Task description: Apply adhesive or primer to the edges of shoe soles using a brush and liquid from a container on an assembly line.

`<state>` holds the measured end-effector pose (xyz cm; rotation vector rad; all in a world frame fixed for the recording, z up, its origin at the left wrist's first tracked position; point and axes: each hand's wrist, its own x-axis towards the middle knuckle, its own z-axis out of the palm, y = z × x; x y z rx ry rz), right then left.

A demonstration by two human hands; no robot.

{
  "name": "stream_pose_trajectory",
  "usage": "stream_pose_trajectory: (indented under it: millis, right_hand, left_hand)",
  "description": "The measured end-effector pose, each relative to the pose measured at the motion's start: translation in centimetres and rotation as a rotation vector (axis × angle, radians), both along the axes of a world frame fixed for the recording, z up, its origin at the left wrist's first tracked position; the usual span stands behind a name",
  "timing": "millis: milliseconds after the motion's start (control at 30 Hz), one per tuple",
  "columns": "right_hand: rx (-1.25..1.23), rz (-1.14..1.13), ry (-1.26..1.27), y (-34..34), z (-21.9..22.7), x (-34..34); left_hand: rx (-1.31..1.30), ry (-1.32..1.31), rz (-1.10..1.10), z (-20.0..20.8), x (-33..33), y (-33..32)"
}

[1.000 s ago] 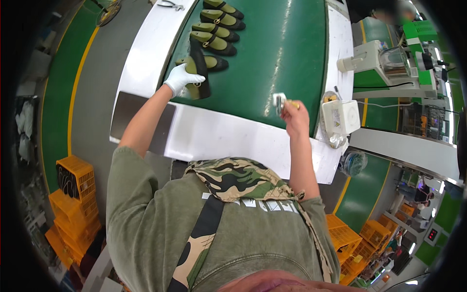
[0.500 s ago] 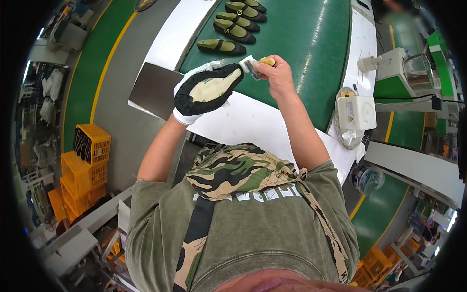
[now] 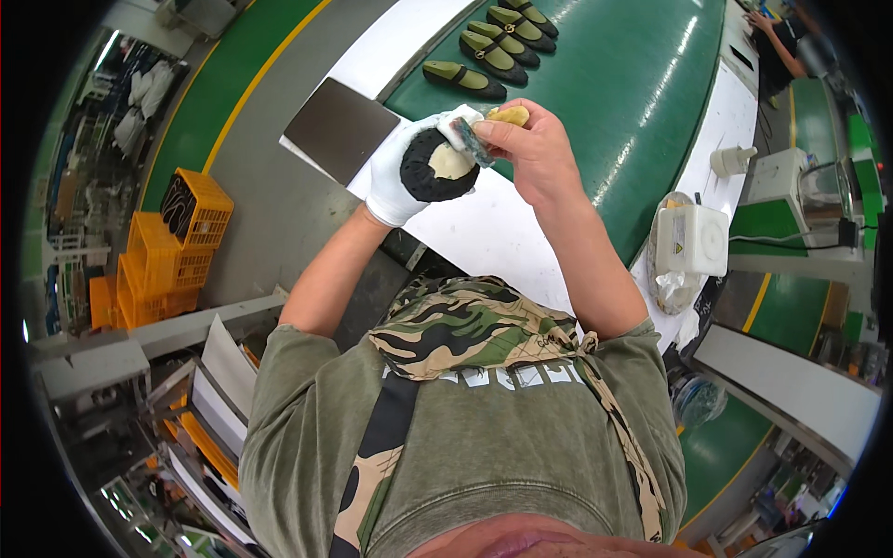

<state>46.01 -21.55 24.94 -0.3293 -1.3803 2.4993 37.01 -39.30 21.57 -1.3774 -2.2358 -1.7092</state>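
Note:
My left hand, in a white glove, is wrapped round a shoe with a puckered black edge and a cream underside. One rounded end of the shoe faces me and hides most of its length. My bare right hand pinches a small tool with a yellowish knob and a dark grey-green end, whose exact kind I cannot tell. That end overlaps the shoe's right edge; contact is hard to judge. White material beside it blends with the glove.
Finished-looking olive-lined black shoes stand on the green belt. A dark plate lies at the bench corner. A white container sits on the right ledge. Yellow crates are stacked left. Another person is at far right.
My left hand has tilted the shoe from lengthwise to end-on. The tool, earlier near the shoe's far tip, now overlaps its edge. The whole view has shifted and turned slightly.

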Motion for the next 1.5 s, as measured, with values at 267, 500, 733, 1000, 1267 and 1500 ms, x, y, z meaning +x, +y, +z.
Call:
stream_pose_trajectory:
  millis: [267, 500, 733, 1000, 1267, 1500]
  right_hand:
    - [0.019, 0.215, 0.198, -2.0, 3.6, 1.2]
    - [0.021, 0.262, 0.337, -4.2, 3.1, -1.8]
    - [0.131, 0.342, 0.435, -8.2, 1.7, -5.4]
    - [0.252, 0.850, 0.407, -16.2, -0.2, -6.5]
    - [0.223, 0.588, 0.415, -27.0, 0.9, -12.1]
    - [0.352, 0.849, 0.405, -31.0, -0.6, -8.2]
  left_hand:
    - [-0.041, -0.224, 0.178, 1.9, 4.6, -2.2]
    - [-0.112, -0.563, -0.062, 1.0, 4.5, -6.8]
    - [0.028, -0.830, -0.148, 1.3, 5.0, -12.9]
    - [0.501, -1.134, -0.079, -0.5, 5.2, -23.1]
    - [0.590, -1.147, -0.111, -2.1, 5.9, -30.5]
    - [0.777, -1.172, 0.114, -2.5, 7.6, -35.8]
